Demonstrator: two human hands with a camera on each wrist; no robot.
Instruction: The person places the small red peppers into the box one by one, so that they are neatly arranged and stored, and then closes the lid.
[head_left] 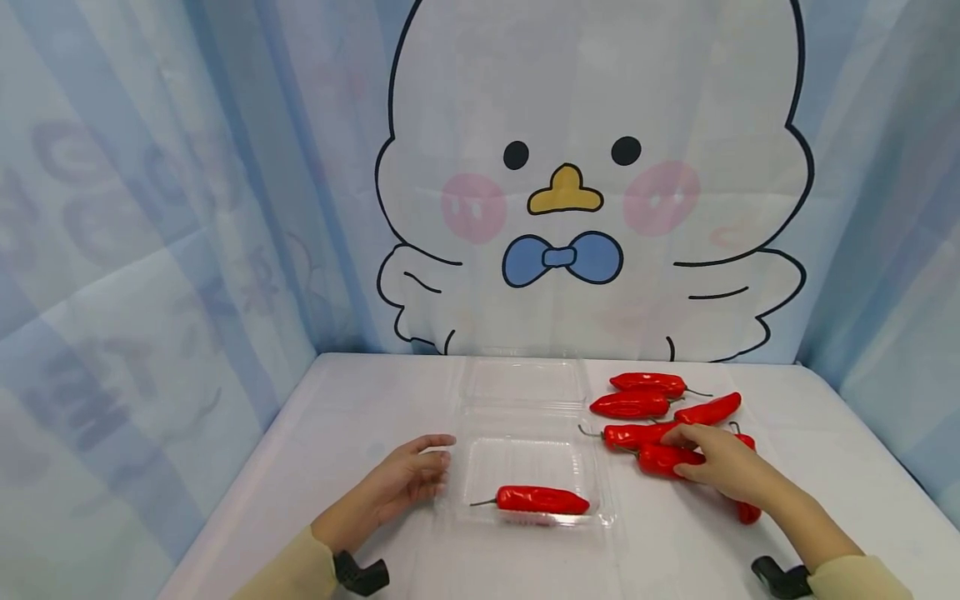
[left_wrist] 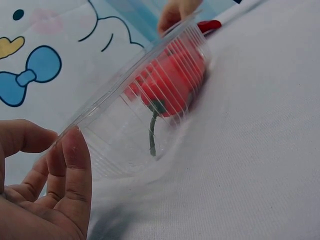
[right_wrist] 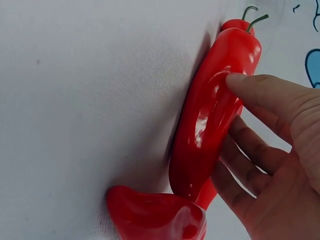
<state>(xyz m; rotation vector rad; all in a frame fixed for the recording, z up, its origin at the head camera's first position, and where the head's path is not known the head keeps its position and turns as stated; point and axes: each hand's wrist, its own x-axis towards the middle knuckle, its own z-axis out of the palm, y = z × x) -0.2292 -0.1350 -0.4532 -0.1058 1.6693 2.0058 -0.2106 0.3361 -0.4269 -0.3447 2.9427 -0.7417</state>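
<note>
A clear plastic container lies with its lid folded back, and one red pepper rests along its near side, stem to the left. My left hand is at the container's left edge; in the left wrist view the thumb and fingertips of that hand pinch the rim of the container. To the right, my right hand grips the front pepper of a group. In the right wrist view, the thumb of my right hand presses this pepper, with fingers on its other side.
Several more red peppers lie around the right hand, such as one at the back and one on the right. The raised lid lies toward the back of the white table. A printed curtain hangs behind it.
</note>
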